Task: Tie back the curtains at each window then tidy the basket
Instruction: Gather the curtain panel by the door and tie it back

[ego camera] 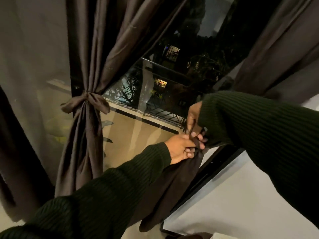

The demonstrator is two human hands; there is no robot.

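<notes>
Left curtain (82, 135) already tied with its sash (86, 103). Right curtain (176, 183) bunched at the window's right edge, under my hands. Left hand (179, 149) grip curled round the gathered cloth; right hand (194, 121) pinches the tie end above it. Risk: the slick fabric slips if either grip slackens before the knot cinches, and the folds spill. Basket not in view.
</notes>
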